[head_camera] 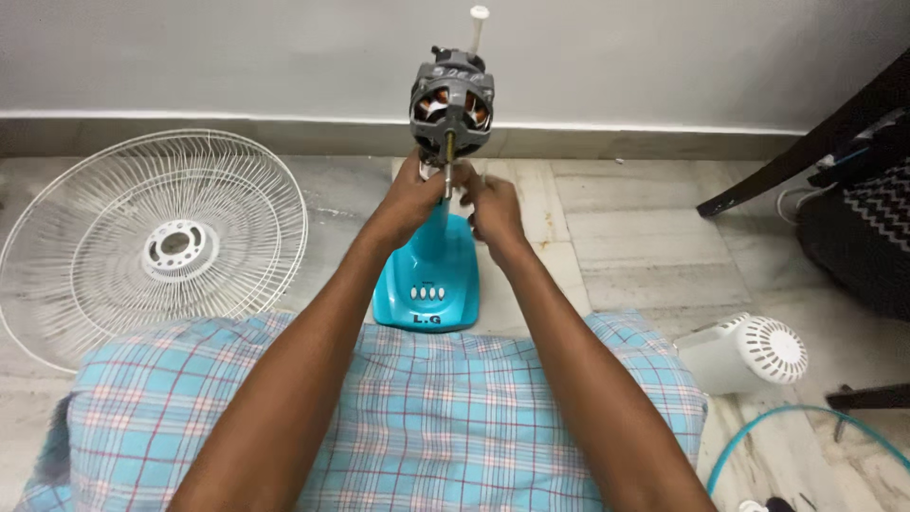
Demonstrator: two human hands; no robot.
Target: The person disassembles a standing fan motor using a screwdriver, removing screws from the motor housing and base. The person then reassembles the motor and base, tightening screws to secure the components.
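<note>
Gripping one bare fan motor [451, 106], left hand [413, 194] and right hand [493, 207] close beneath it.

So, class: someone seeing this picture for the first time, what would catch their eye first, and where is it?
The bare fan motor, copper windings showing, stands top centre on a turquoise stand. Both hands meet just under it: the left hand and right hand are at the shaft. A white wire grille lies on the floor at left, and a white motor cover lies at right.
</note>
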